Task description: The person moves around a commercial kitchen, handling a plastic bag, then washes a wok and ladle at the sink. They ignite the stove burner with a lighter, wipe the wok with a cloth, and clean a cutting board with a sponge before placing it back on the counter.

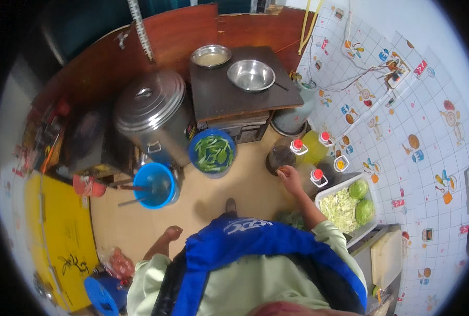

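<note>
My right hand (288, 176) is raised in front of a large plastic jug of dark liquid (280, 156), its fingers bent near something small and orange-brown; whether they grip it is unclear. Beside that jug are a jug of yellow liquid (312, 147) and others with red or yellow caps. My left hand (173, 233) hangs low at my left side over the floor, its fingers curled, with no object visible in it. Right of my right forearm sits a white tub (347, 241) with shredded cabbage (339, 209) and two cabbage pieces (364, 212).
Ahead are a blue basin of green vegetables (214, 152), a blue bucket (155, 185) with handles sticking out, a large lidded steel pot (151, 106) and a dark table (214, 93) bearing two steel bowls. A gas cylinder (293, 112) stands by the tiled wall; a yellow cabinet (64, 237) is left.
</note>
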Demonstrator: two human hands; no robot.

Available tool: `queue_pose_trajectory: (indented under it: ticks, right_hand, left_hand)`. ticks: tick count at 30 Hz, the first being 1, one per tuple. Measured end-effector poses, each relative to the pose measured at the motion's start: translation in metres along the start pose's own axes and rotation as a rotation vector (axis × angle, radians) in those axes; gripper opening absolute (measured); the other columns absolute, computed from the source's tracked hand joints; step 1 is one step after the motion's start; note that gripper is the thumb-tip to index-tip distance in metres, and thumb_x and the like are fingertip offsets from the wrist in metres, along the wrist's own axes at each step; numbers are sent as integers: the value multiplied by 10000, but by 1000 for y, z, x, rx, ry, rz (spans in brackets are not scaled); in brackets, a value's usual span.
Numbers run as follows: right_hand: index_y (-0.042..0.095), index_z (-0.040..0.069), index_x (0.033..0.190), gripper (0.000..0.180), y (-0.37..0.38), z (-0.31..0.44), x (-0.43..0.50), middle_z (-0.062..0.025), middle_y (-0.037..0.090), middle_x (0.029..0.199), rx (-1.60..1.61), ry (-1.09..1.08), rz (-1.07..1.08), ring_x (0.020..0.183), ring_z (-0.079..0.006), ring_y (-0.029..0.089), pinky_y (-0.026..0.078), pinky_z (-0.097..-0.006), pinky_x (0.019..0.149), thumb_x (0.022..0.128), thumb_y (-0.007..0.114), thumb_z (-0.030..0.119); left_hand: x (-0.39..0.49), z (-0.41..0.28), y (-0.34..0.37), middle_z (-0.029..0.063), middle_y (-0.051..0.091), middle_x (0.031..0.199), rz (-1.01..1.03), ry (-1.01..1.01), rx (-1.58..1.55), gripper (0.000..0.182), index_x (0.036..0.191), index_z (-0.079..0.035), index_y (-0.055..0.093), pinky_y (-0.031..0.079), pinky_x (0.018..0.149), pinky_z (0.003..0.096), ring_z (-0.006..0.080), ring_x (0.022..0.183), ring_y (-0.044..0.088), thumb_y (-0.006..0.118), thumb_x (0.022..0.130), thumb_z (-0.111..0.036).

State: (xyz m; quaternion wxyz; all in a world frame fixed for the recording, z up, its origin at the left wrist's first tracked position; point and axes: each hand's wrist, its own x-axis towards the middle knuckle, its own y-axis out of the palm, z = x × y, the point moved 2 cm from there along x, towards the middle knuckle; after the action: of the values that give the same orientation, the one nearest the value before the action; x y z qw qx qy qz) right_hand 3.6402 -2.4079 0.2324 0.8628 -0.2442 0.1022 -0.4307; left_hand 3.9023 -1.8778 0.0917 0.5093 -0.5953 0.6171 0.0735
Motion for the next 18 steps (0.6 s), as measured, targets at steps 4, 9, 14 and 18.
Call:
queue_pose_trajectory:
  ticks: [4, 9, 14, 18]
  right_hand:
    - [562, 3, 986, 386, 27, 16, 89, -24, 578, 809, 429, 310, 95, 697, -121, 533, 444, -259, 646, 868, 594, 370]
    - [570, 30, 921, 385, 27, 47, 253, -4, 543, 784, 551, 336, 178, 632, -89, 486, 392, -232, 564, 885, 554, 412]
    - [450, -12, 1181, 430, 50, 47, 392, -104, 549, 978, 672, 455, 257, 796, -158, 569, 508, -265, 686, 897, 549, 295]
    - [399, -42, 1211, 395, 45, 50, 456, -151, 542, 1030, 523, 518, 266, 821, -214, 597, 566, -308, 694, 871, 498, 133]
  left_hand:
    - [87, -61, -120, 193, 584, 1102, -232, -122, -10, 402, 1044, -62, 603, 434, 881, 418, 350, 1018, 543, 405, 904, -383]
    - [143, -181, -267, 187, 636, 922, -589, 98, -123, 354, 1102, -39, 566, 478, 734, 414, 355, 832, 609, 449, 916, -316]
    - [157, -217, -272, 185, 630, 859, -724, -20, -241, 309, 1036, -31, 577, 477, 704, 396, 328, 791, 611, 453, 914, -286]
    - [135, -180, -187, 196, 618, 1020, -455, -373, -234, 385, 1021, -60, 616, 450, 854, 410, 357, 995, 567, 425, 905, -373]
